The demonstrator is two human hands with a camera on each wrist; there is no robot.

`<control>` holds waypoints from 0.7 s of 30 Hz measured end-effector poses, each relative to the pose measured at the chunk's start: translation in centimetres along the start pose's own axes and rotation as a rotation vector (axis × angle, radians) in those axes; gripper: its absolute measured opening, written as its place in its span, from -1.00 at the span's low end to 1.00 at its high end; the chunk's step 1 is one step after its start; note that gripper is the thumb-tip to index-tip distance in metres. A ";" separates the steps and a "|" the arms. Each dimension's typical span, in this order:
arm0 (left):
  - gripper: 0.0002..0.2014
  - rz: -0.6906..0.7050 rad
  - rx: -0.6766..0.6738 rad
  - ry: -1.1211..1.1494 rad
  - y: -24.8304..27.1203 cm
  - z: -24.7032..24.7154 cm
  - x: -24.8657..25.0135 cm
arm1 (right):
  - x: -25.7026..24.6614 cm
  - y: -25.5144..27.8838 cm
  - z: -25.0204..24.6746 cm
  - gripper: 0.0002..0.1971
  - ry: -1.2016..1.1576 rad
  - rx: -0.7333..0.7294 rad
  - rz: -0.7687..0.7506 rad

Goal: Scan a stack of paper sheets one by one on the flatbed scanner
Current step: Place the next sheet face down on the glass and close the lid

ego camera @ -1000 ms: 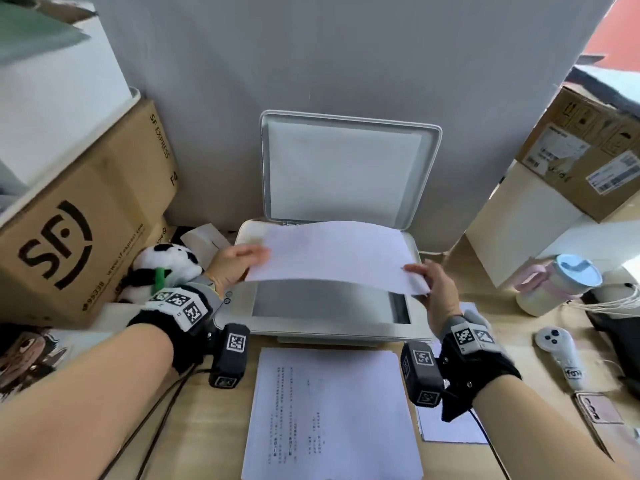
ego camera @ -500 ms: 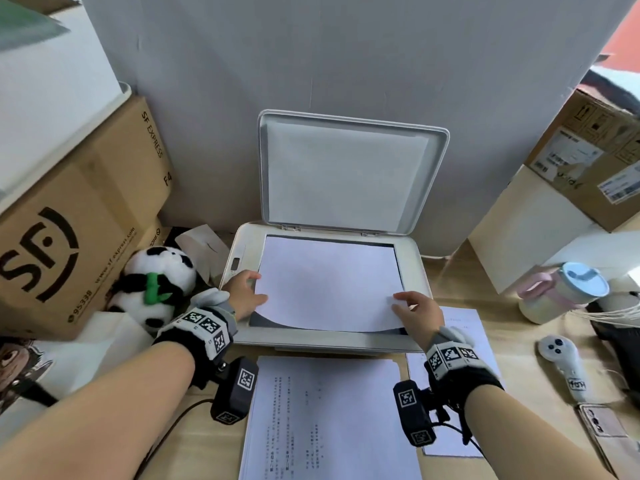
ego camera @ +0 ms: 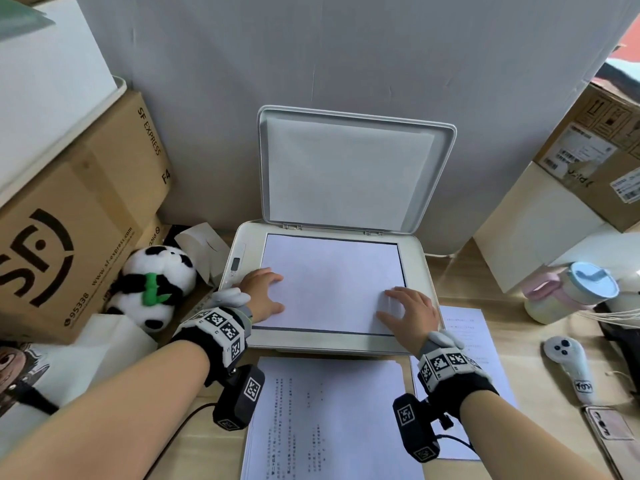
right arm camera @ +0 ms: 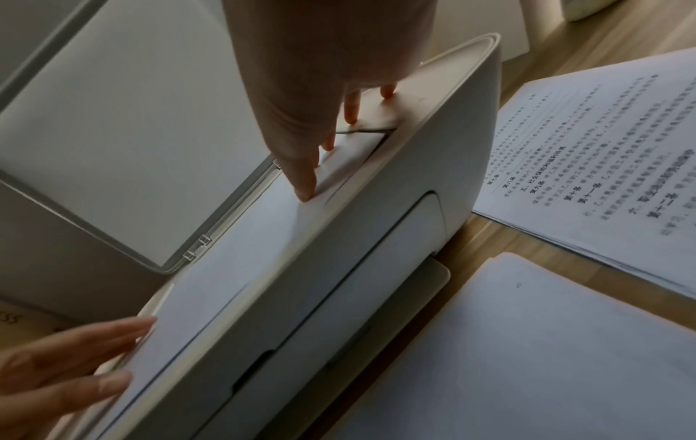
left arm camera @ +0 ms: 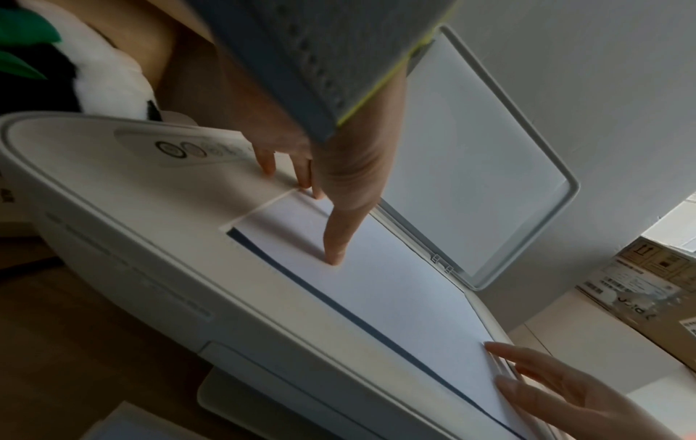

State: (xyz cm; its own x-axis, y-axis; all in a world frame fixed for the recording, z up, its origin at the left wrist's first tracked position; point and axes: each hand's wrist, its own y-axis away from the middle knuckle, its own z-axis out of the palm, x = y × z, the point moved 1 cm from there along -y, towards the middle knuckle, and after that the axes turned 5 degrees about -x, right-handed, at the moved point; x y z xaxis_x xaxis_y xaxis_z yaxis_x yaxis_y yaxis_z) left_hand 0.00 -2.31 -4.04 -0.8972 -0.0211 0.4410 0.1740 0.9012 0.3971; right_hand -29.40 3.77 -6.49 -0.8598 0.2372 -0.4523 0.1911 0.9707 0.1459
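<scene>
Sheet (ego camera: 332,282) lies flat on the scanner (ego camera: 420,271), long axis front-to-back; left hand (ego camera: 263,294) and right hand (ego camera: 408,311) press it with straight fingers.

— How is the flatbed scanner (ego camera: 415,268) seen?
— White, with its lid (ego camera: 349,171) raised upright.
— And the sheet (ego camera: 332,282)?
— It is laid flat on the glass, blank side up. A printed stack (ego camera: 329,420) is set just before the scanner, another stack (ego camera: 464,341) beside it.

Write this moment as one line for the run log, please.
step: sheet flat on scanner glass | left hand: pressing left edge | right hand: pressing right corner | lid: open
</scene>
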 end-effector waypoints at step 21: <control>-0.39 0.012 -0.016 0.079 -0.8 0.3 -0.1 | 0.2 -1.0 -0.5 -0.52 -0.089 -0.023 0.058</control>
State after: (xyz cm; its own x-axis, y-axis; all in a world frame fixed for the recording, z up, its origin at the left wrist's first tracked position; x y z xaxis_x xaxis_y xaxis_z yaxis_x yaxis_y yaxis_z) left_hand -0.14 -2.90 -4.62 -0.8602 -0.0448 0.5079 0.1919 0.8945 0.4039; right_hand -29.97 2.83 -6.24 -0.8020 0.2969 -0.5183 0.2280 0.9542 0.1937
